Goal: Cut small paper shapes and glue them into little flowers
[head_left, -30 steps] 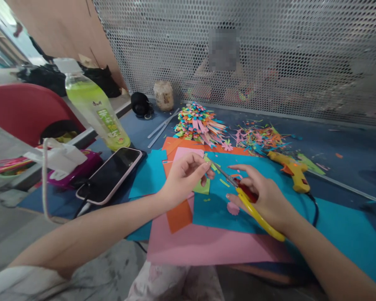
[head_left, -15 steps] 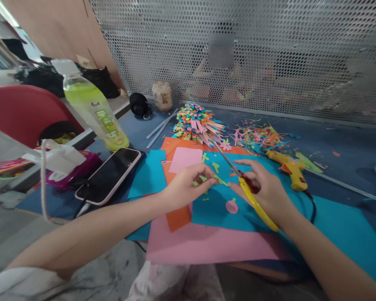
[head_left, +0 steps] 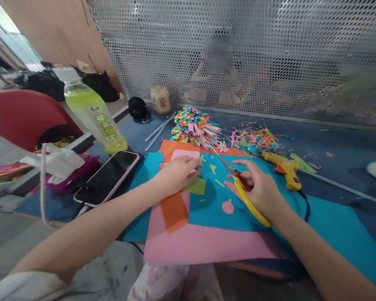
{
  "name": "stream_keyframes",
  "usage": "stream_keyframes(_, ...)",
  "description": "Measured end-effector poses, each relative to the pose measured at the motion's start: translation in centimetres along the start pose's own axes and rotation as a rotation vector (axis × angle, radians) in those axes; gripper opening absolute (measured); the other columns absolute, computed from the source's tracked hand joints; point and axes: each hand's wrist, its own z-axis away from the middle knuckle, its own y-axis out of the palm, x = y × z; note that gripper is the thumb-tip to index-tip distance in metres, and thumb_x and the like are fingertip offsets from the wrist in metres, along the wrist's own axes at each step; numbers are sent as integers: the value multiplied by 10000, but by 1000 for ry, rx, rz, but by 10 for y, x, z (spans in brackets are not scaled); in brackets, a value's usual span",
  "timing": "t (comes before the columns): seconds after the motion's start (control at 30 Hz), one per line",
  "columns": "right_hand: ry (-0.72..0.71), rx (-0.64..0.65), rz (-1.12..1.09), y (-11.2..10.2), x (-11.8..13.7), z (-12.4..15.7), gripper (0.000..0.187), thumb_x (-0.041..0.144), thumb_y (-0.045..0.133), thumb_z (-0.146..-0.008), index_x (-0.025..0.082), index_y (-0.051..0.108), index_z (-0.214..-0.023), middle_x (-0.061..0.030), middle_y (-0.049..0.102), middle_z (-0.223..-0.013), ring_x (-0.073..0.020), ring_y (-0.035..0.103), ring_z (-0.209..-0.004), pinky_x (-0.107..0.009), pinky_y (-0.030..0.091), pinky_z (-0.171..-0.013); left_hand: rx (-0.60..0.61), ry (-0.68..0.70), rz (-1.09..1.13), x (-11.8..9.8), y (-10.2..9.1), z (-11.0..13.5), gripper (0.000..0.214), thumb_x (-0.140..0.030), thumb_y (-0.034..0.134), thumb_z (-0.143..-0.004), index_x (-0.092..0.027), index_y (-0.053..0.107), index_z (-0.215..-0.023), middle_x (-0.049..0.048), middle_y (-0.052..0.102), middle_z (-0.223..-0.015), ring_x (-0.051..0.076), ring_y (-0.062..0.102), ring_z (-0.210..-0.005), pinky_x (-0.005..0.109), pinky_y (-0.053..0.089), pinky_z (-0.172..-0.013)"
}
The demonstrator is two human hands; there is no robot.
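Observation:
My right hand (head_left: pixel 261 186) is wrapped around scissors (head_left: pixel 249 203) with yellow and red handles. Their blades point away to the upper left over a blue paper sheet (head_left: pixel 213 217). My left hand (head_left: pixel 180 172) hovers with loosely bent fingers at a light green paper piece (head_left: pixel 198 187). Whether its fingertips touch the paper is hidden. Between the hands a thin green strip (head_left: pixel 219 183) lies on the blue sheet, near other green scraps (head_left: pixel 212 169). A pink scalloped paper flower (head_left: pixel 228 207) with a bit of green at its top lies closer to me.
Behind the sheets stand a multicoloured fringed paper bundle (head_left: pixel 194 125) and a heap of paper shreds (head_left: pixel 255 139). A yellow glue gun (head_left: pixel 283 169) lies to the right. On the left are a phone (head_left: pixel 108 177), a green drink bottle (head_left: pixel 95 117) and a purple tissue box (head_left: pixel 78 172).
My left hand has let go of the thin green strip, which now lies on the blue sheet, and moved left to the green paper piece. My right hand still holds the scissors.

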Motion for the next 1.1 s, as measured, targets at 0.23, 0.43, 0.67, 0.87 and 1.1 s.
stream_keyframes(0.23, 10, 25, 30, 2, -4, 0, 468, 302, 586, -747, 190, 430, -1174, -34, 681, -755, -201, 637, -652, -258, 417, -557, 67, -34, -27, 4, -3, 2, 250, -160, 422, -859, -193, 621, -1005, 76, 626, -1010, 190, 583, -968, 301, 469, -824)
stream_keyframes(0.43, 16, 28, 55, 2, -4, 0, 461, 293, 586, -741, 191, 436, -1165, -22, 677, -731, -187, 618, -616, -256, 410, -548, 20, 24, -74, 5, -2, 0, 215, -336, 488, -849, -156, 598, -807, 68, 606, -819, 191, 570, -842, 299, 457, -757)
stream_keyframes(0.67, 27, 38, 72, 2, -3, -1, 464, 304, 589, -739, 202, 439, -1165, -31, 680, -767, -213, 633, -687, -263, 402, -552, 40, -93, -78, 2, 0, 2, 252, -304, 407, -878, -161, 595, -968, 82, 630, -874, 190, 597, -818, 285, 455, -697)
stream_keyframes(0.87, 59, 46, 62, 2, -4, 0, 497, 376, 588, -747, 201, 431, -1184, -51, 684, -804, -227, 637, -715, -285, 431, -584, 140, -38, -252, -15, -3, 11, 428, -279, 484, -804, -184, 488, -1221, 82, 656, -855, 224, 620, -832, 321, 463, -700)
stream_keyframes(1.1, 77, 54, 116, 4, -3, 0, 512, 448, 562, -760, 204, 432, -1191, -45, 671, -777, -207, 605, -651, -285, 426, -560, 180, 73, -454, -25, -2, 15, 433, -296, 420, -848, -127, 520, -1234, 119, 645, -748, 252, 618, -723, 346, 447, -584)
